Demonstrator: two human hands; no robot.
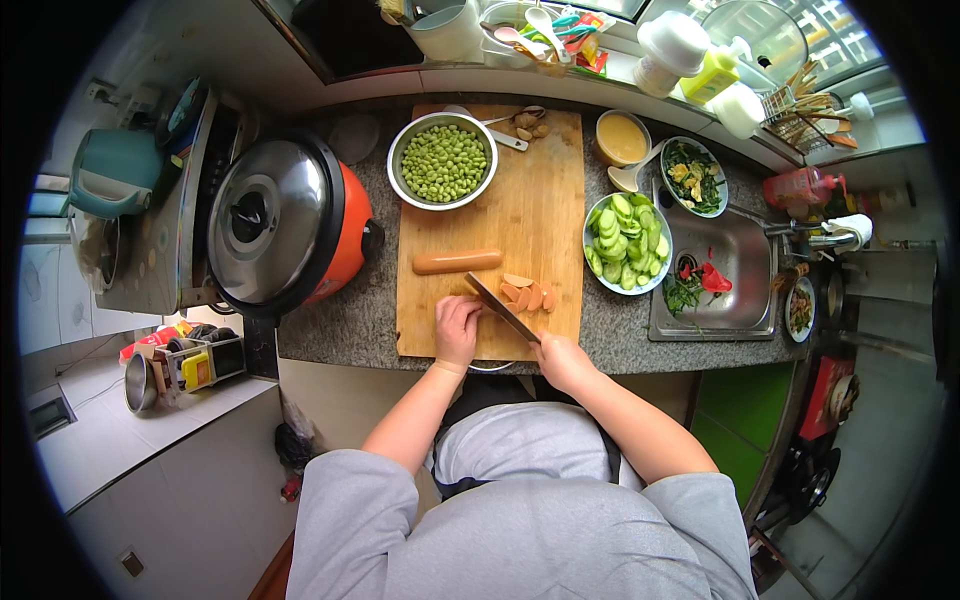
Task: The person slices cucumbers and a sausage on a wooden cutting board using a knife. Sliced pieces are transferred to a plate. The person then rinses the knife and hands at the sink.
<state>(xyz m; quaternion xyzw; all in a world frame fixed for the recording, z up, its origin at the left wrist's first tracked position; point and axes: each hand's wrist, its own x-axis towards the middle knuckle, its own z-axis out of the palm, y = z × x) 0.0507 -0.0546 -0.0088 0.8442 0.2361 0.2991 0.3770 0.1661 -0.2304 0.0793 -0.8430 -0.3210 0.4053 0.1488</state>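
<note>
On the wooden cutting board (pixel 525 202), my right hand (pixel 559 361) grips the handle of a kitchen knife (pixel 504 309). Its blade slants up and to the left, close by the fingertips of my left hand (pixel 456 330). Those fingers are curled over a sausage piece that they and the blade mostly hide. To the right of the blade lies a small pile of oblique sausage slices (pixel 534 297). A whole peeled sausage (pixel 457 261) rests crosswise just beyond my left hand. Farther back, a steel bowl of shelled green beans (pixel 444 162) stands on the board.
Left of the board sits an orange electric cooker (pixel 341 225) with a metal lid. On the right are a bowl of sliced cucumber (pixel 628 241), a container of yellow liquid (pixel 622 138), a dish of cooked greens (pixel 694 178) and a steel sink (pixel 739 300) with scraps. Garlic (pixel 529 120) lies at the back.
</note>
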